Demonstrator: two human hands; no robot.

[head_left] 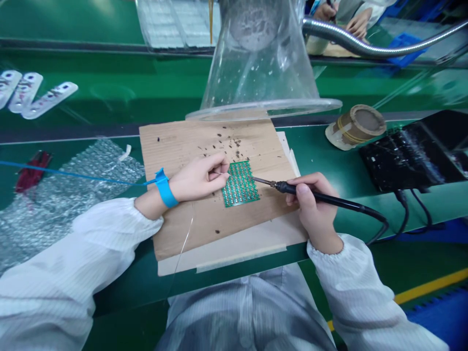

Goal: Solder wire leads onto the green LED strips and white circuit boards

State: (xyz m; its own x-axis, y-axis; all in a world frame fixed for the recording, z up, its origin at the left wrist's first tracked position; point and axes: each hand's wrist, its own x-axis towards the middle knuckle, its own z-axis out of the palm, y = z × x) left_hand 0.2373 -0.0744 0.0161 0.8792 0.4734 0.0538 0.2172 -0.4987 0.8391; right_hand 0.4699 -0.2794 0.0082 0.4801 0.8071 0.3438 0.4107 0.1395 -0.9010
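A green circuit board (pixel 241 184) with rows of small pads lies on a sheet of brown cardboard (pixel 179 146). My left hand (pixel 203 176), with a blue wrist strap (pixel 166 189) behind it, pinches a thin solder wire (pixel 187 236) at the board's left side. The wire's loose length trails down over the cardboard's front edge. In my right hand (pixel 315 202) is a black-handled soldering iron (pixel 292 188), closed in the fingers. Its tip points left and reaches the board's right edge; whether it touches a pad I cannot tell.
Above the board hangs a clear fume hood (pixel 261 73) with a wide rim. On the right stand a round cardboard tub (pixel 360 124) and a black box (pixel 413 151) with cables. Bubble wrap (pixel 84 180) and red wires (pixel 33 170) lie left. Across the bench a person's hands (pixel 358 22) work.
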